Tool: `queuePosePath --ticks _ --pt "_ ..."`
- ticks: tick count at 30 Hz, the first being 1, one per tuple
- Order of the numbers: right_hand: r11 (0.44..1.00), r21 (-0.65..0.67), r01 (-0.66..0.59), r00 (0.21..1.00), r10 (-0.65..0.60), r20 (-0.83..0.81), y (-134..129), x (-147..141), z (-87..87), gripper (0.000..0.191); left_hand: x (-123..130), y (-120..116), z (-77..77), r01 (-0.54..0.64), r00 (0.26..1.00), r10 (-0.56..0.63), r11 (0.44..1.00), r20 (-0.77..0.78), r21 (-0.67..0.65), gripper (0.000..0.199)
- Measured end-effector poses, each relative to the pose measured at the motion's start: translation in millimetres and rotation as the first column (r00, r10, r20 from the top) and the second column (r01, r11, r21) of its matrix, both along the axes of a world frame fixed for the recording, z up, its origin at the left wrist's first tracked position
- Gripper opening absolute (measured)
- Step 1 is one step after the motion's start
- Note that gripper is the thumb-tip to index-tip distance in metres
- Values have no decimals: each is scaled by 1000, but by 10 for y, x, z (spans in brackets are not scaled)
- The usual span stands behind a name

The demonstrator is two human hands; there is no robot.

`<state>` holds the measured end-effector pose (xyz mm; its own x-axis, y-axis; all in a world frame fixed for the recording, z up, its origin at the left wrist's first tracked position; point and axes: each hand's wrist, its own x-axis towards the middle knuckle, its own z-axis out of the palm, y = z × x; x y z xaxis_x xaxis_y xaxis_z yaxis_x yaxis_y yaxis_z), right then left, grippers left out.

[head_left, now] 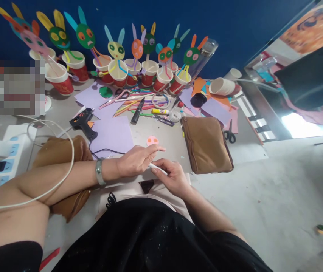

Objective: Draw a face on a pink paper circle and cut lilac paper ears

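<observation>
My left hand [137,160] and my right hand [173,177] meet in front of me, both pinching a thin white straw [158,168]. A bracelet circles my left wrist. Just beyond my fingers lies a small pink paper face [152,141] on a grey board. A purple paper sheet [112,134] lies to the left of it, and a black glue gun [82,122] rests at that sheet's far left corner.
A brown pouch [207,143] lies right of my hands. Straws, pens, tape and scissors [229,134] are scattered farther back. Red paper cups with paper bunny faces [116,51] line the blue wall. A white power strip [5,151] sits at left.
</observation>
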<state>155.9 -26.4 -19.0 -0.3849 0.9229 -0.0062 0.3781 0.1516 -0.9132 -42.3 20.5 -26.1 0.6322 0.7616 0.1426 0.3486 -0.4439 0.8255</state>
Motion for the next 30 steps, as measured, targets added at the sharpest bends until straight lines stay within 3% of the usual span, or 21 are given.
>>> queuePosePath --ticks 5,8,10,12,14,15,18,23,27,30 --pt "995 -73 -63 997 60 -46 19 94 8 26 17 -46 -30 58 997 -59 998 -46 -23 50" --pt "985 -16 -171 975 171 141 204 307 130 25 24 -20 -47 19 1000 -19 1000 16 -15 65" --pt "994 79 -76 952 48 302 390 471 208 29 27 23 -47 -84 994 81 996 70 39 71" --pt "960 260 102 864 -215 456 612 607 251 36 35 65 -39 -152 988 149 976 30 154 63" --pt "900 394 188 705 -403 583 857 696 259 44 51 87 -31 -99 983 138 957 -125 273 49" --pt "888 415 200 633 -440 637 983 723 254 50 62 89 -30 -50 967 123 950 -224 307 44" --pt "895 413 169 490 -440 752 1357 759 235 58 93 72 -37 85 885 82 939 -459 333 40" --pt "935 341 98 427 -349 834 1822 744 216 55 106 54 -46 162 805 50 940 -591 300 47" --pt "969 244 43 310 -245 919 1920 629 227 49 104 74 -91 155 778 44 953 -626 259 58" --pt "942 336 -16 294 -316 902 1896 465 265 46 107 85 -171 151 782 59 948 -620 280 68"
